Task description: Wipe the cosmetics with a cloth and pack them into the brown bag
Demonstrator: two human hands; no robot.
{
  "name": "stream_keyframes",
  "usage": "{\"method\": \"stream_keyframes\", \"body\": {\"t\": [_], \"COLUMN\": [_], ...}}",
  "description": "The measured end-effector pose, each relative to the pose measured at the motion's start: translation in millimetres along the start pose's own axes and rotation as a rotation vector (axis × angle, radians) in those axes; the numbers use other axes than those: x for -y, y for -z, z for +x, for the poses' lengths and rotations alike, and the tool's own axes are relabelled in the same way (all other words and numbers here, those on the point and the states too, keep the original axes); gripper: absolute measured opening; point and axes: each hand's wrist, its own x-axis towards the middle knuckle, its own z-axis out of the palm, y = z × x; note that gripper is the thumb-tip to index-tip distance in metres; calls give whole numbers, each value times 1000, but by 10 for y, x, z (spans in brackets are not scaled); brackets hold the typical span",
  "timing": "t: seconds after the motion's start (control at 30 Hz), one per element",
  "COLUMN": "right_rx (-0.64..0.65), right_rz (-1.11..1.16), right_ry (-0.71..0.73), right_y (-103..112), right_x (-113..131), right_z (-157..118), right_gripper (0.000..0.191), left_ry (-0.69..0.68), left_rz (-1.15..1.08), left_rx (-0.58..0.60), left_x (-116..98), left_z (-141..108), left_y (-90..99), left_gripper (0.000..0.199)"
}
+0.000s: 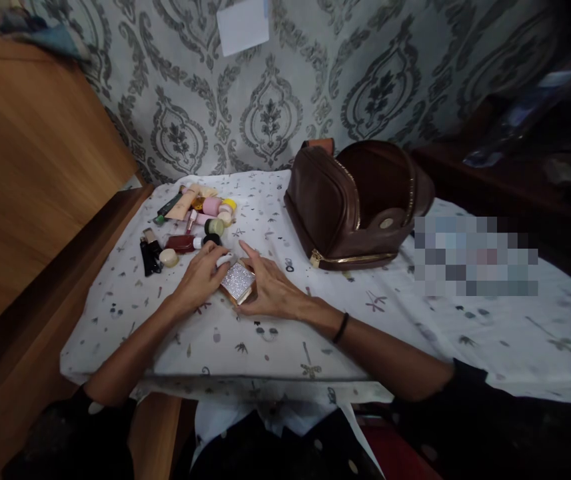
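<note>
Clasping glittery box from right — right hand; left hand opposite — grip unclear.

The single view looks out from the person's head, facing forward and steeply down between the sleeves, with the left hand and right hand at arm's reach near its centre. It is wide, taking in the table from the near edge to the wall at the far side, and from the wood panel at left past the bag to shadow at right.
</note>
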Motion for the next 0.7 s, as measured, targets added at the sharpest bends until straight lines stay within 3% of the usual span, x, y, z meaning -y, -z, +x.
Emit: {"method": "stream_keyframes", "body": {"t": [0.33, 0.5, 0.7], "right_rx": [25, -69, -57], "right_rz": [272, 161, 65], "right_ry": [-54, -152, -263], "right_y": [90, 127, 176], "right_x": [-17, -37, -25], "right_z": [2, 8, 18], "right_gripper": [129, 132, 135], "left_ry": [-29, -10, 6], "left_rz": [85, 99, 127], "left_rx": [-20, -14, 27], "left_x": [-13, 32, 12], "left_z": [41, 36, 84], "left_y": [-56, -76, -42], "left_gripper": [20, 19, 21]}}
